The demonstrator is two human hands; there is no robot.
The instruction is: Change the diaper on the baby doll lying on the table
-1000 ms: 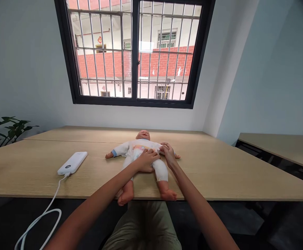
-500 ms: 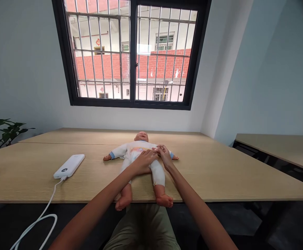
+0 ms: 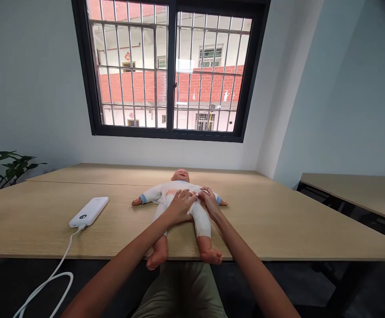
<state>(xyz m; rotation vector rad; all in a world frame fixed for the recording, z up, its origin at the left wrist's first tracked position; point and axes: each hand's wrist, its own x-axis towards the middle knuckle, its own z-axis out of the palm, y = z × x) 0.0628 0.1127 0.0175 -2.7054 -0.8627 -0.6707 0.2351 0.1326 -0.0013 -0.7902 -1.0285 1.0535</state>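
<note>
A baby doll (image 3: 180, 176) lies on its back on the table, head toward the window, arms spread and bare feet at the near edge. It wears a white outfit (image 3: 201, 219) with blue cuffs and a faded print on the chest. Across the doll's waist rests my left hand (image 3: 181, 206), its fingers bent and closed at the cloth near the hip. My right hand (image 3: 208, 201) is at the same hip from the other side, fingertips pinched on the fabric. Both sets of fingertips nearly meet; the exact fold between them is too small to make out.
On the left of the wooden table (image 3: 272, 221) lies a white power bank (image 3: 89, 212). Its white cable (image 3: 67, 251) hangs over the front edge. A leafy plant (image 3: 12, 165) stands far left, a second table (image 3: 354, 190) at right. Behind is a barred window (image 3: 171, 75).
My fingers have shifted slightly at the doll's hip, with the two hands' fingertips a little further apart. The doll's leg on the right has moved slightly outward. The view has tilted a little.
</note>
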